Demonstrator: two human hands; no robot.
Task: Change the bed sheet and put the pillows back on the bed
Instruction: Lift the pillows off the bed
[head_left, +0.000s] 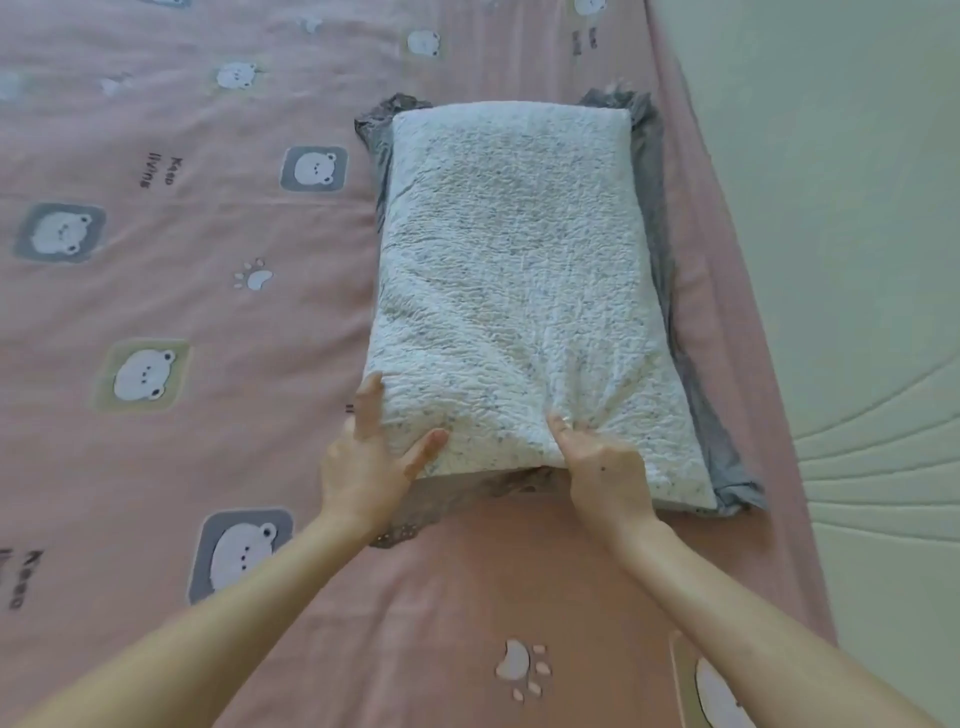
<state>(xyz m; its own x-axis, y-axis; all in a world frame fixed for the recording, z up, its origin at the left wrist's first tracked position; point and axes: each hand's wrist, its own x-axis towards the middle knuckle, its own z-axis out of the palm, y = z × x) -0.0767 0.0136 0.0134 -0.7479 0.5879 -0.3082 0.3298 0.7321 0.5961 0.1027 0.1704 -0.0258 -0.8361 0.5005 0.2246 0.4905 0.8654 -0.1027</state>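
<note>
A white speckled pillow (514, 280) lies lengthwise on the pink bear-print bed sheet (182, 270), near the bed's right side. A grey pillowcase (660, 218) lies flat under it, showing along the right side and at the far corners. My left hand (374, 457) grips the pillow's near left corner, fingers along its side and thumb on top. My right hand (597, 462) pinches a fold of the pillow's cover at the near edge, and the fabric puckers around the fingers.
The pink sheet covers the bed and drops over the right edge (737, 270). Beyond that edge is a pale green quilted surface (857, 260). A patch of grey lace-like fabric (410, 525) pokes out under the pillow's near end.
</note>
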